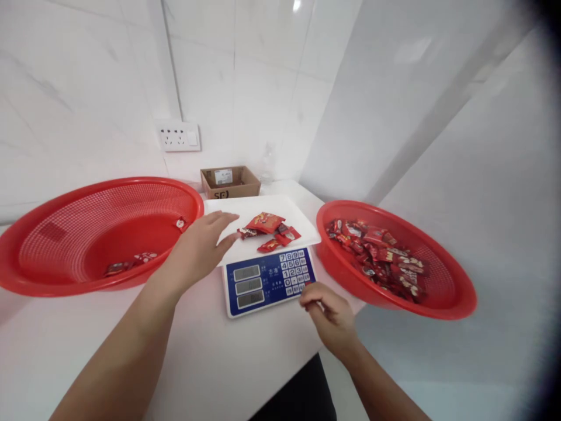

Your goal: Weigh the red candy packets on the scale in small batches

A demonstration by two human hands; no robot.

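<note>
My left hand (202, 244) reaches over the white weighing tray (254, 207) of a blue digital scale (268, 280), fingers stretched out and holding nothing, just left of a small pile of red snack packets (268, 229). My right hand (328, 309) rests at the scale's front right corner beside the keypad, fingers curled in a loose pinch; whether anything is in them I cannot make out. A red basket (442, 304) on the right holds several red packets (381, 254). The left red basket (65, 245) holds a few packets (129, 263).
A small open cardboard box (230, 181) stands behind the scale against the tiled wall. A wall socket panel (179, 137) sits above it. The white counter ends just past the right basket, which overhangs the edge.
</note>
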